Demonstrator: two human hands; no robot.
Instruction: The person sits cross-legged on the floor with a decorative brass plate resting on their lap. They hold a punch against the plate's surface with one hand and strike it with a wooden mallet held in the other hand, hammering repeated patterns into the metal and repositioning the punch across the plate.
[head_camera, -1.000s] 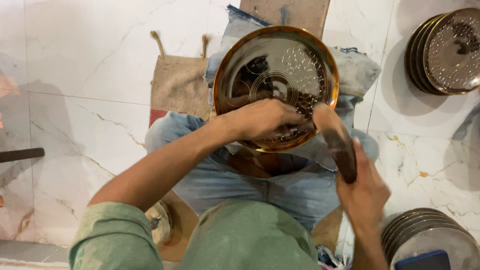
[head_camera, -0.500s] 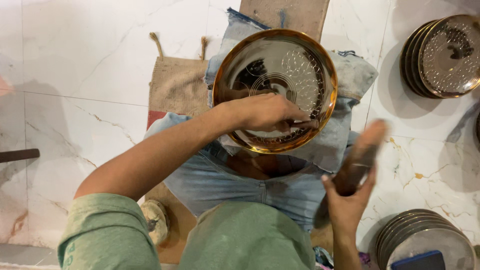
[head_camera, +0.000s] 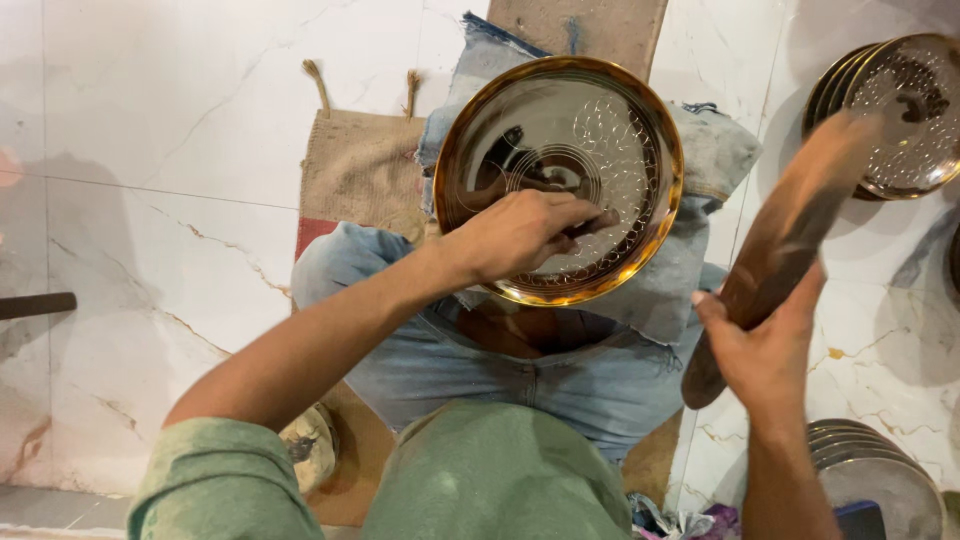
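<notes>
A round shiny metal plate (head_camera: 560, 120) with a brass-coloured rim and a dotted pattern rests on denim cloth over my lap. My left hand (head_camera: 520, 235) lies on the plate's near part, fingers pinched around a small dark tool whose tip touches the surface. My right hand (head_camera: 765, 350) grips a brown wooden mallet (head_camera: 790, 235), raised and tilted up to the right, well clear of the plate and blurred.
A stack of similar patterned plates (head_camera: 895, 110) lies at the upper right on the marble floor, another stack (head_camera: 875, 475) at the lower right. A burlap mat (head_camera: 360, 170) lies left of the plate. A dark bar (head_camera: 35, 305) sits at the left edge.
My right hand has swung the wooden mallet up and away to the right from beside the plate. My left hand has stayed on the plate with the small tool.
</notes>
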